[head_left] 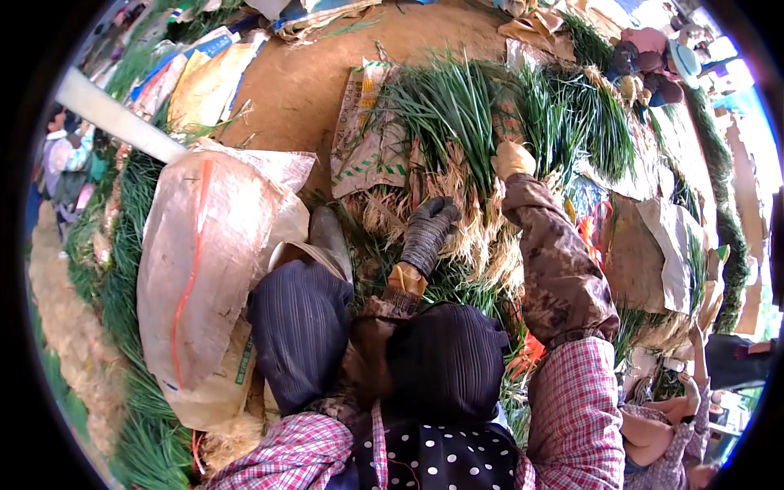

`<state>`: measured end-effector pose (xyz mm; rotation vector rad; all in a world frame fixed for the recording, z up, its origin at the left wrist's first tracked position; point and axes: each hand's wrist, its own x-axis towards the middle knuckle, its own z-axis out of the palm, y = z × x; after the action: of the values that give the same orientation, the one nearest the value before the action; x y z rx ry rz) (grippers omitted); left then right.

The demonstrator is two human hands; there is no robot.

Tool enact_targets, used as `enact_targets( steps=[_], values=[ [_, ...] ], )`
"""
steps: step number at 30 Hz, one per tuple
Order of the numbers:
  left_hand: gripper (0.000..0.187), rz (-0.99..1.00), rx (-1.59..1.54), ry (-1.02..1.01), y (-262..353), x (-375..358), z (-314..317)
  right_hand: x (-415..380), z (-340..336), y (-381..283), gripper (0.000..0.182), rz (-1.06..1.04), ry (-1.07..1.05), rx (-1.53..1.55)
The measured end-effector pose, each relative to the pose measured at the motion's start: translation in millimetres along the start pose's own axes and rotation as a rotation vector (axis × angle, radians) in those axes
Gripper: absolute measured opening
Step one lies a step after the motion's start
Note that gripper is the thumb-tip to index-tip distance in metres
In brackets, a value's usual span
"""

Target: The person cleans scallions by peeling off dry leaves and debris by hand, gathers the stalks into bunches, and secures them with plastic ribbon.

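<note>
My left hand (431, 229), in a dark grey knit glove, is curled at the pale, stringy roots of a bunch of spring onions (457, 106). Its fingertips are partly buried among the roots. Farther right, my right hand (513, 161) wears a yellowish glove and is closed against the stalks of the same pile, its fingers partly hidden. The long green leaves point away from me and the roots hang toward my knees. A printed woven sack (371, 131) lies flat beside the bunch on the left.
A large whitish sack (216, 261) stands by my left knee. More spring onions (592, 122) lie to the right, near a brown sack piece (645, 253). Long green rows (122, 302) run along the left. Other people (653, 61) are at the upper right, lower right and left edge.
</note>
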<state>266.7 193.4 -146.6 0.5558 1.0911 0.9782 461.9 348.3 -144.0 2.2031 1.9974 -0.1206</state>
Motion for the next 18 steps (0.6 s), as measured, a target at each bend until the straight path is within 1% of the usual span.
enact_targets(
  steps=[2,4,6,7,8,9,10,11,12,14,15,17,18],
  values=[
    [0.032,0.028,-0.022,-0.01,-7,5,-1,-6,-2,9,0.024,0.124,-0.098,0.294],
    [0.036,0.032,0.002,-0.09,-10,6,-3,-57,-37,3,0.02,0.109,-0.152,0.634],
    [0.039,0.062,0.034,-0.173,-17,10,3,-85,-28,19,0.018,-0.258,-0.151,0.685],
    [0.044,0.108,0.278,-0.206,-18,11,6,-97,-14,18,0.019,-0.272,-0.03,0.589],
    [0.042,0.181,0.146,-0.254,-41,18,9,-114,-2,18,0.021,-0.187,-0.069,0.758],
    [0.04,0.129,0.31,-0.316,-40,15,8,-134,5,13,0.023,-0.045,-0.133,1.06],
    [0.038,0.077,0.474,-0.375,-27,7,8,-149,12,8,0.025,0.048,-0.16,1.234],
    [0.033,-0.087,0.468,-0.319,-16,-2,10,-161,16,2,0.028,0.099,-0.154,1.235],
    [0.03,-0.185,0.406,-0.26,-17,-4,10,-173,9,-4,0.03,0.132,-0.127,0.869],
    [0.032,-0.197,0.361,-0.262,-22,-7,9,-174,43,4,0.03,0.075,-0.068,1.061],
    [0.03,-0.145,0.355,-0.284,-28,-6,8,-181,36,-3,0.028,0.094,-0.035,1.154],
    [0.027,-0.039,0.344,-0.326,-43,-3,6,-186,27,-12,0.027,0.119,-0.016,1.157],
    [0.026,-0.052,0.222,-0.323,-43,-8,7,-188,25,-16,0.027,0.13,-0.009,1.158]
  ],
)
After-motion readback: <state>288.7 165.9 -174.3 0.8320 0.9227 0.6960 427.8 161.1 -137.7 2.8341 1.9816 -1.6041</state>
